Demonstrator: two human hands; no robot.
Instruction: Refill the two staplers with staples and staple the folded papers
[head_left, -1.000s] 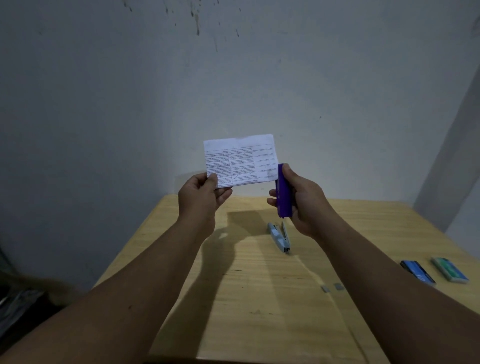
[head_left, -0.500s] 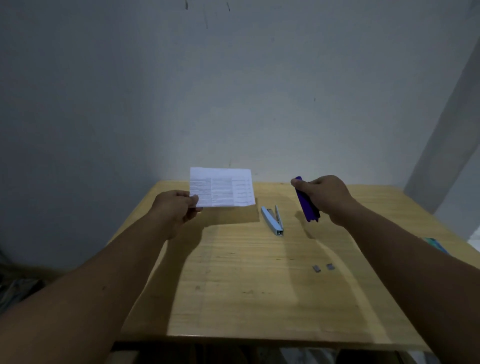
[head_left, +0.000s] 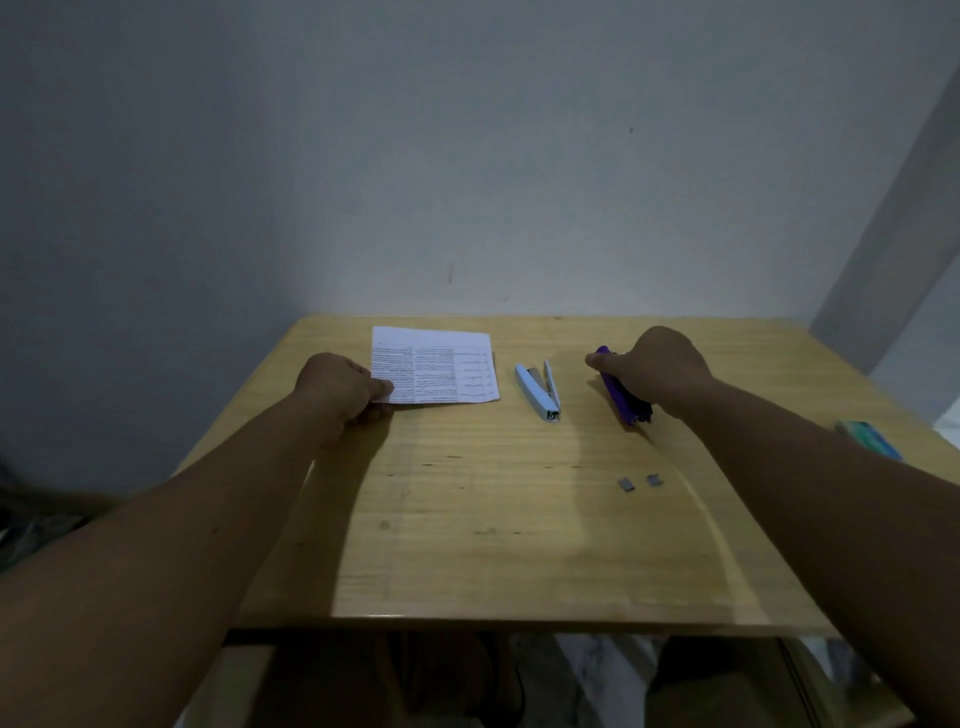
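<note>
A folded printed paper (head_left: 435, 366) lies flat at the far left of the wooden table (head_left: 493, 545). My left hand (head_left: 340, 387) pinches its near left corner. A light blue stapler (head_left: 537, 390) lies opened in a narrow V to the right of the paper, untouched. Further right, my right hand (head_left: 654, 366) grips a purple stapler (head_left: 621, 392) that rests on the table, its front end hidden under my fingers.
Two small strips of staples (head_left: 640, 482) lie on the table right of centre, beside my right forearm. A green-blue staple box (head_left: 868, 437) sits at the table's right edge. A grey wall stands just behind the table.
Both hands have come down from mid-air to the table. The paper now lies flat on the far left, and the purple stapler rests on the wood to the right.
</note>
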